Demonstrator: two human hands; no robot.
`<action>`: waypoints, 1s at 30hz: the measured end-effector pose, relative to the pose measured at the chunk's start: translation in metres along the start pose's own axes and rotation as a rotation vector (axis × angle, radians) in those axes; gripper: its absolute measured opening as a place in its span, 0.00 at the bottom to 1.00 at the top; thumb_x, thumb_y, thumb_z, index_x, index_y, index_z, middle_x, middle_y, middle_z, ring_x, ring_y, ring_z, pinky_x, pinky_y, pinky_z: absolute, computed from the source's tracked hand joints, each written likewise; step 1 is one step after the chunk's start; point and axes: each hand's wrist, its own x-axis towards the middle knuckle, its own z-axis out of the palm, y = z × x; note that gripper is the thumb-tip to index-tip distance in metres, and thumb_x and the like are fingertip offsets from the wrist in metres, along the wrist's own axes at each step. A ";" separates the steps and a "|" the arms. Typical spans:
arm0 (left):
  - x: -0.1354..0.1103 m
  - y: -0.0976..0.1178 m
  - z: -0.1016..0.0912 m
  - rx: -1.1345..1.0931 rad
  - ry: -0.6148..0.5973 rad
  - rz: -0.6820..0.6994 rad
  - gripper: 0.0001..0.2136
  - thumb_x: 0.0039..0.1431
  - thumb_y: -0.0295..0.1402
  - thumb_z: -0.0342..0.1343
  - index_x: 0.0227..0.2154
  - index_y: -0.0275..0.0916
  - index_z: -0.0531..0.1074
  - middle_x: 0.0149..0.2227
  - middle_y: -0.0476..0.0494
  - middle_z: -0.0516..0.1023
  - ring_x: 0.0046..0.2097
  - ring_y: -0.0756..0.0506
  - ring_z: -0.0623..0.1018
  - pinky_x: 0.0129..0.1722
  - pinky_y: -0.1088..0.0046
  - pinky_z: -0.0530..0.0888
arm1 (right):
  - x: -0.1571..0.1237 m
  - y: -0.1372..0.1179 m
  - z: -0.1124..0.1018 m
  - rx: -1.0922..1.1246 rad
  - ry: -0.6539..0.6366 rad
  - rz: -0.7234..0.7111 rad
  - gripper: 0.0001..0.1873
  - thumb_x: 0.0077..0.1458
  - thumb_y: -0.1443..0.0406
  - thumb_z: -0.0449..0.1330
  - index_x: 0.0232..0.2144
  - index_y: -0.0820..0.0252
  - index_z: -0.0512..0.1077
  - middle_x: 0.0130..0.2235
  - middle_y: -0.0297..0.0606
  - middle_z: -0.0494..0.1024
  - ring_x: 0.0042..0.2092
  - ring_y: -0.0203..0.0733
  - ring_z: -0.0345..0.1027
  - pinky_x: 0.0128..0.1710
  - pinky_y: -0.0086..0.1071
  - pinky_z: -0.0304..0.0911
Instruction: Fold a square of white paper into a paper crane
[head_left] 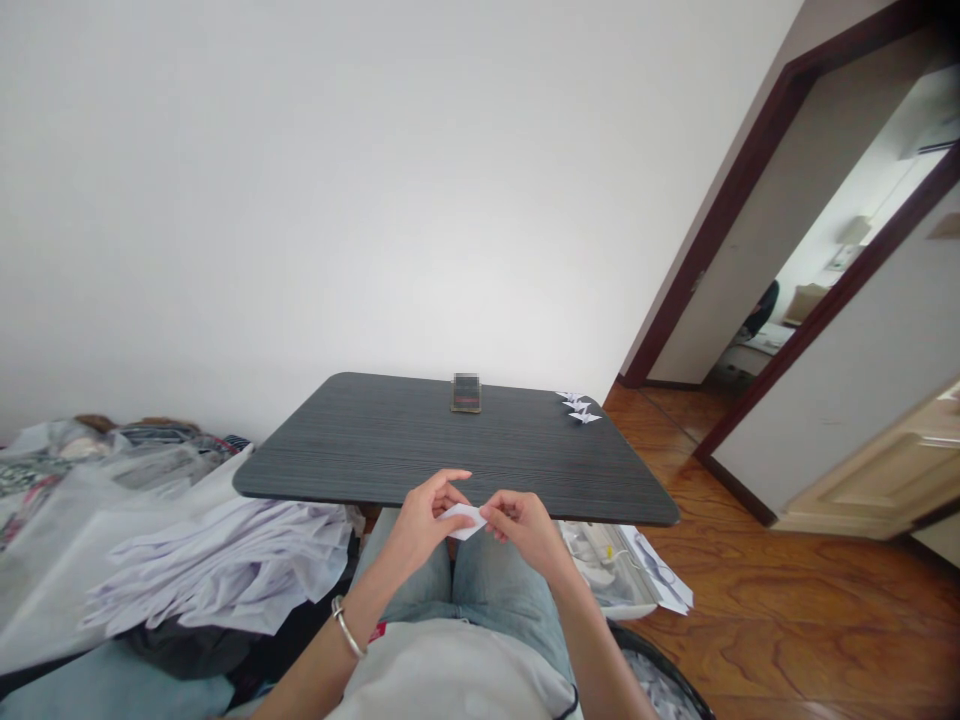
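Note:
A small piece of folded white paper (466,527) is held between both hands, above my lap and just off the table's front edge. My left hand (433,510) pinches its left side, thumb lying on top and the index finger raised. At the right corner, the fingertips of my right hand (517,518) are closed on the same paper. Several folded white paper cranes (581,408) stand in a row at the far right corner of the dark table (405,430).
A phone-like device on a stand (466,393) is at the table's back edge by the wall. Piled white cloth (225,565) lies to the left. Below the table's right side are a plastic bin (611,570), paper sheets (656,570) and a dark-rimmed container (660,670).

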 end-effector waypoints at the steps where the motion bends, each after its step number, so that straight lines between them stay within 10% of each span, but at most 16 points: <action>1: 0.001 0.000 -0.001 -0.016 0.026 -0.002 0.25 0.39 0.27 0.63 0.45 0.36 0.67 0.29 0.49 0.75 0.29 0.49 0.75 0.32 0.73 0.71 | 0.000 0.001 0.001 0.031 0.008 0.008 0.12 0.47 0.60 0.60 0.19 0.61 0.71 0.17 0.30 0.71 0.18 0.32 0.61 0.19 0.25 0.58; 9: 0.004 0.001 -0.006 -0.195 0.121 -0.070 0.25 0.37 0.31 0.65 0.42 0.35 0.66 0.28 0.49 0.76 0.29 0.48 0.77 0.31 0.73 0.71 | 0.002 0.004 0.005 0.269 0.171 0.003 0.15 0.42 0.54 0.64 0.21 0.62 0.73 0.18 0.34 0.75 0.19 0.35 0.67 0.20 0.28 0.65; 30: 0.003 -0.002 -0.005 -0.161 0.142 0.005 0.22 0.46 0.31 0.61 0.44 0.33 0.63 0.21 0.53 0.73 0.23 0.51 0.73 0.26 0.76 0.70 | 0.000 0.004 0.020 0.173 0.006 0.016 0.14 0.49 0.56 0.60 0.23 0.61 0.69 0.22 0.34 0.75 0.24 0.36 0.68 0.24 0.27 0.60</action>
